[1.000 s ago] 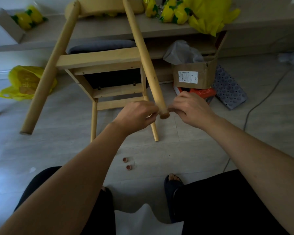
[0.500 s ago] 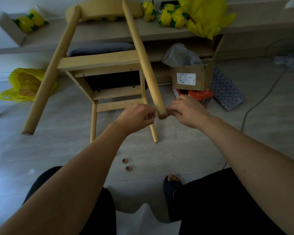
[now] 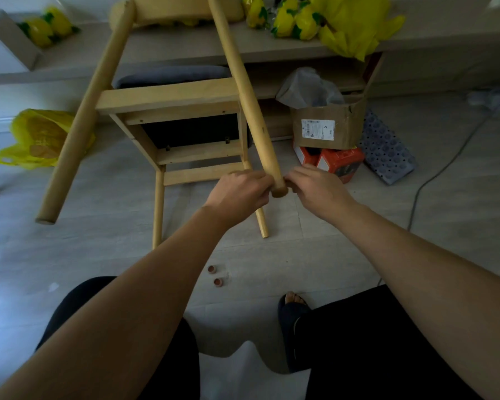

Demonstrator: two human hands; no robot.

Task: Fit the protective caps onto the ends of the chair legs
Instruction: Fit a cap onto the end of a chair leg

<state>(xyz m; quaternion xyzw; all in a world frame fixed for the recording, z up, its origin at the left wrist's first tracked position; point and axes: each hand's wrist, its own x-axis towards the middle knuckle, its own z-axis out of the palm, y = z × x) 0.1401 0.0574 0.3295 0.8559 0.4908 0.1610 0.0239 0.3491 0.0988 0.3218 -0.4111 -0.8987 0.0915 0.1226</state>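
Note:
A pale wooden chair [image 3: 168,99] lies tipped over with its legs pointing toward me. A brownish protective cap [image 3: 279,192] sits on the tip of the thick right leg [image 3: 246,93]. My left hand [image 3: 240,192] pinches that tip from the left and my right hand [image 3: 315,189] pinches it from the right, fingers on the cap's edge. The thick left leg's end [image 3: 45,219] is bare. Two small round caps [image 3: 212,269] [image 3: 218,281] lie loose on the floor between my knees and the chair.
A cardboard box [image 3: 326,125] stands on red boxes [image 3: 332,163] right of the chair, next to a dotted blue pad [image 3: 387,148]. A yellow bag [image 3: 32,137] lies on the left floor. A cable [image 3: 433,180] runs at right. My sandalled foot [image 3: 292,304] is below.
Both hands have stayed on the leg tip, with only small finger shifts around the cap. The view has tilted slightly.

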